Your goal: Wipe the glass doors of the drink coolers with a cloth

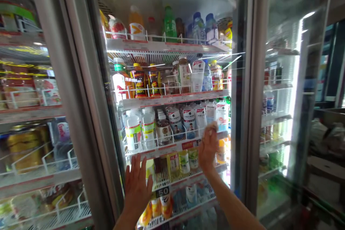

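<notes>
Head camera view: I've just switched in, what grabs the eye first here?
A tall glass-fronted drinks cooler fills the middle, its white wire shelves packed with bottles. Both bare hands are raised before it: the left hand spread flat low down, the right hand up by the row of white-labelled clear plastic bottles. A bright orange juice bottle stands out on the top shelf.

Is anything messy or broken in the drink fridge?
Nothing broken or spilled. Bottles stand upright in rows on the shelves. Left hand lies flat against the glass; right hand reaches the third shelf.
</notes>
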A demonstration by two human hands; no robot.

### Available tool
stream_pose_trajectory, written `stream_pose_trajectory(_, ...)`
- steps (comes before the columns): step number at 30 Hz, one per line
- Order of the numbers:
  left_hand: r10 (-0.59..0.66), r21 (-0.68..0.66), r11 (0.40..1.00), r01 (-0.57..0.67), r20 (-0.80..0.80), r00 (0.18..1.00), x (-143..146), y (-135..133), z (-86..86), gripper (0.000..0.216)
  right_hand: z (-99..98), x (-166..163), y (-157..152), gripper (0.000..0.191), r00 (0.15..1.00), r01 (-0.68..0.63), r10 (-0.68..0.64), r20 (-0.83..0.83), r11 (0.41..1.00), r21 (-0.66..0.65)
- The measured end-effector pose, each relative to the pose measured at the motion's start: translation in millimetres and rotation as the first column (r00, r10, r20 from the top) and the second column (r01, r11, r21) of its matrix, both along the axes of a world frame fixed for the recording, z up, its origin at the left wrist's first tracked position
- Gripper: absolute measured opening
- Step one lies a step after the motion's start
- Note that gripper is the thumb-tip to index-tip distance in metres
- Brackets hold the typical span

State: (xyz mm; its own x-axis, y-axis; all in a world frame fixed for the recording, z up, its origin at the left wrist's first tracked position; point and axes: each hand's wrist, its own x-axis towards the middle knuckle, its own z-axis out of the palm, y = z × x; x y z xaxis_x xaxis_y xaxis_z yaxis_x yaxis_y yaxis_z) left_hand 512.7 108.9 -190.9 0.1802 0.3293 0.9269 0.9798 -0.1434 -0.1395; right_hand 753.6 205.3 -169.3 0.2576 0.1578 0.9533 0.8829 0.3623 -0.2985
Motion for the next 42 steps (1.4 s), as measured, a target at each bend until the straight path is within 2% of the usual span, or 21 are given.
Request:
stream_pose_trajectory(3, 0.034, -0.005, 0.999, -0.034, 0.053, 0.998, 9, 0, -2.7, 0.070, -20.8, -34, -16, 0.055, 0.898, -0.219, 0.211, 0.387, 0.975, -0.026)
stream_pose_trajectory(5, 0.043, -0.012, 0.999, -0.042, 0.047, 0.998, 12, -2, -6.9, 0.070, -33.1, -35, -20, 0.051, 0.822, -0.277, 0.261, 0.505, 0.960, -0.045)
stream_pose_trajectory(7, 0.046, -0.026, 0.999, -0.046, 0.018, 0.999, 14, -3, -12.5, 0.070, -39.9, -18, -16, 0.051, 0.886, -0.204, 0.192, 0.422, 0.979, -0.016)
stream_pose_trajectory(9, 0.049, -0.034, 0.998, -0.049, -0.012, 0.999, 18, -4, -16.8, 0.069, -41.8, -3, -11, 0.054, 0.972, -0.078, 0.075, 0.222, 0.997, 0.003)
stream_pose_trajectory(11, 0.049, -0.036, 0.998, -0.050, -0.026, 0.998, 24, -4, -17.9, 0.069, -42.6, -7, -13, 0.057, 0.989, -0.046, 0.048, 0.143, 0.999, -0.020)
stream_pose_trajectory(14, 0.039, -0.027, 0.999, -0.040, -0.035, 0.999, 33, -1, -15.2, 0.070, -45.5, -30, -23, 0.056, 0.891, -0.212, 0.225, 0.395, 0.974, -0.076)
stream_pose_trajectory(16, 0.042, -0.032, 0.999, -0.042, -0.025, 0.999, 35, 0, -14.1, 0.070, -44.9, -26, -23, 0.052, 0.803, -0.275, 0.290, 0.520, 0.955, -0.108)
stream_pose_trajectory(18, 0.062, -0.046, 0.997, -0.062, -0.010, 0.998, 32, -1, -15.3, 0.069, -39.1, 2, -11, 0.049, 0.860, -0.214, 0.231, 0.454, 0.973, -0.089)
stream_pose_trajectory(20, 0.087, -0.051, 0.995, -0.087, -0.008, 0.996, 29, -3, -17.7, 0.069, -28.9, 40, 6, 0.050, 0.973, -0.072, 0.082, 0.214, 0.996, -0.051)
stream_pose_trajectory(23, 0.107, -0.045, 0.993, -0.107, -0.013, 0.994, 30, -3, -18.1, 0.068, -16.8, 62, 17, 0.056, 0.994, 0.060, -0.061, -0.086, 0.998, -0.021)
stream_pose_trajectory(24, 0.106, -0.045, 0.993, -0.106, -0.016, 0.994, 32, -3, -16.3, 0.068, -15.9, 56, 14, 0.056, 0.997, 0.044, -0.044, -0.065, 0.999, -0.010)
stream_pose_trajectory(26, 0.087, -0.039, 0.995, -0.088, -0.033, 0.996, 40, 0, -9.6, 0.068, -16.9, 38, 4, 0.053, 0.980, -0.086, 0.086, 0.181, 0.996, -0.005)
stream_pose_trajectory(28, 0.065, -0.021, 0.998, -0.066, -0.045, 0.997, 46, 3, 0.3, 0.068, -13.8, 31, 0, 0.048, 0.892, -0.200, 0.198, 0.405, 0.979, -0.038)
stream_pose_trajectory(29, 0.057, -0.007, 0.998, -0.058, -0.044, 0.997, 48, 4, 6.2, 0.069, -8.3, 35, 2, 0.046, 0.877, -0.214, 0.213, 0.432, 0.976, -0.046)
stream_pose_trajectory(30, 0.053, 0.008, 0.999, -0.052, -0.040, 0.998, 49, 5, 12.5, 0.069, 0.2, 44, 6, 0.046, 0.908, -0.192, 0.189, 0.375, 0.981, -0.030)
stream_pose_trajectory(32, 0.051, 0.045, 0.998, -0.050, -0.021, 0.998, 50, 6, 26.2, 0.068, 22.9, 66, 20, 0.047, 0.993, -0.072, 0.069, 0.095, 0.997, 0.024)
stream_pose_trajectory(34, 0.047, 0.077, 0.996, -0.046, -0.008, 0.999, 50, 9, 40.0, 0.067, 44.2, 78, 29, 0.049, 0.994, 0.008, -0.002, -0.109, 0.999, 0.052)
stream_pose_trajectory(36, 0.045, 0.103, 0.994, -0.045, -0.001, 0.999, 53, 13, 51.9, 0.066, 55.2, 71, 30, 0.050, 0.999, -0.036, 0.037, -0.018, 0.997, 0.064)
stream_pose_trajectory(39, 0.065, 0.126, 0.990, -0.064, -0.001, 0.998, 56, 20, 62.7, 0.066, 57.8, 57, 24, 0.051, 0.885, -0.208, 0.184, 0.428, 0.978, 0.010)
stream_pose_trajectory(40, 0.082, 0.127, 0.988, -0.082, 0.006, 0.997, 55, 22, 64.4, 0.066, 60.0, 60, 25, 0.050, 0.854, -0.222, 0.192, 0.483, 0.975, 0.005)
stream_pose_trajectory(42, 0.122, 0.120, 0.985, -0.125, 0.031, 0.992, 51, 24, 66.2, 0.065, 71.5, 78, 35, 0.048, 0.936, -0.149, 0.122, 0.331, 0.987, 0.057)
